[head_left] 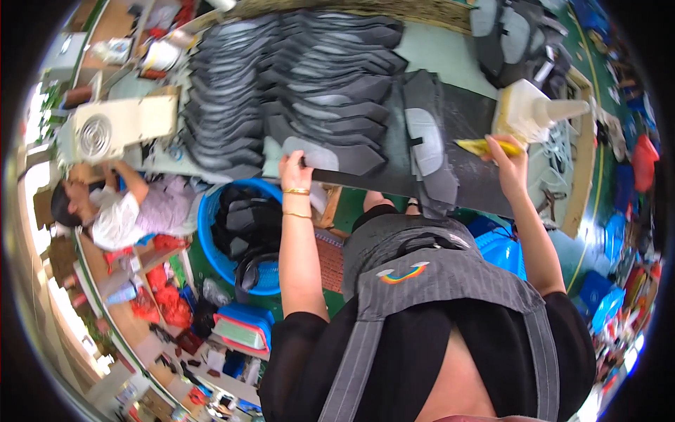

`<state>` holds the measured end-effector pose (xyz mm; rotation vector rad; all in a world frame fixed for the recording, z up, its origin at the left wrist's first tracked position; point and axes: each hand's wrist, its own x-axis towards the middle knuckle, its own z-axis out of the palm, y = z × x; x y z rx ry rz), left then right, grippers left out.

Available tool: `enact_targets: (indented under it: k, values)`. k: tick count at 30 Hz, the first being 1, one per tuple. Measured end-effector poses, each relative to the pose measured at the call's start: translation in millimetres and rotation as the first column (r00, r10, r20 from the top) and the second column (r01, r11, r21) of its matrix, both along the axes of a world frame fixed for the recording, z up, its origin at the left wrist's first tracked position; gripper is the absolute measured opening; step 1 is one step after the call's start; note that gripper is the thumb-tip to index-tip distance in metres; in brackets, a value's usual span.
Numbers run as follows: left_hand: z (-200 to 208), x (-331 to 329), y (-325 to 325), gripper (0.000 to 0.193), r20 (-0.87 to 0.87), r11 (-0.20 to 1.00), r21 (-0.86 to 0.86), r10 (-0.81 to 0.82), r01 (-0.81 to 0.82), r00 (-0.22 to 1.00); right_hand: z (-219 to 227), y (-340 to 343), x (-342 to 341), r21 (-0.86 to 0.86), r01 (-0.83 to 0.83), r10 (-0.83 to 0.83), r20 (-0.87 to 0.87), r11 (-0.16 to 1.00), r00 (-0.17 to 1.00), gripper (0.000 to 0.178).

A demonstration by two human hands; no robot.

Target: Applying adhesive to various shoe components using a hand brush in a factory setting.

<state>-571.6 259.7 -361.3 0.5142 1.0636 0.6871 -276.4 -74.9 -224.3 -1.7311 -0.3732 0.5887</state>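
Note:
My right hand [510, 162] is closed round a yellow flat tool [485, 146], its tip pointing left over a dark board [467, 116]. My left hand [294, 172] is pinched at the near edge of the table; a small dark bit shows at its fingers, but what it is cannot be made out. Beside those fingers lies the nearest dark grey piece [355, 160], with a light grey patch, at the end of a long overlapping row. Between my hands a stack of similar dark pieces [429, 141] lies lengthwise. A cream plastic bottle [520, 109] with a cone nozzle stands just beyond my right hand.
Another overlapping row of dark pieces [221, 105] fills the table's left side. A blue basket [205, 235] holding dark pieces stands below. A cream fan unit [126, 126] is at left, near a seated co-worker [133, 204]. More pieces [513, 42] lie far right.

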Motion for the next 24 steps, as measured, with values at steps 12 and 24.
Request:
enact_targets:
  k: [12, 24]
  values:
    - [77, 146, -124, 0.046, -0.705, 0.287, 0.655, -0.102, 0.699, 0.702, -95, 92, 62, -0.018, -0.038, 0.041, 0.307, 0.999, 0.951, 0.017]
    - [19, 212, -152, 0.056, -0.506, 0.754, 0.119, -0.513, 0.646, 0.693, -96, 107, 71, -0.150, 0.026, 0.006, 0.213, 0.988, 0.977, 0.024]
